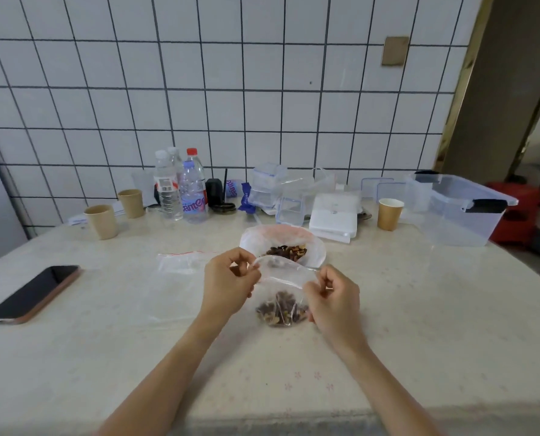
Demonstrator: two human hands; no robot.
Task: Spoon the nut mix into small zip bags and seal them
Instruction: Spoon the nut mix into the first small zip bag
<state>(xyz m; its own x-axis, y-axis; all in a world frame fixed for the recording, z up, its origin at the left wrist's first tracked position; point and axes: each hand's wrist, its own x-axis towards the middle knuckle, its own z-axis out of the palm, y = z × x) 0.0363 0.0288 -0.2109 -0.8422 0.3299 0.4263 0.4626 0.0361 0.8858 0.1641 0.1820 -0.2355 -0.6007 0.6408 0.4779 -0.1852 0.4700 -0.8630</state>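
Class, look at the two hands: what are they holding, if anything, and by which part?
Both hands hold one small zip bag of nuts by its open top edge: left hand at one end, right hand at the other.

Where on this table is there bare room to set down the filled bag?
Bare tabletop lies right of the right hand, short of the paper cup and clear bin, and near the front edge. Also between phone and left hand. The back row by the bottles is crowded.

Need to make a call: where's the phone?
In the head view, the phone lies face-up on the table's left side, left of both hands.
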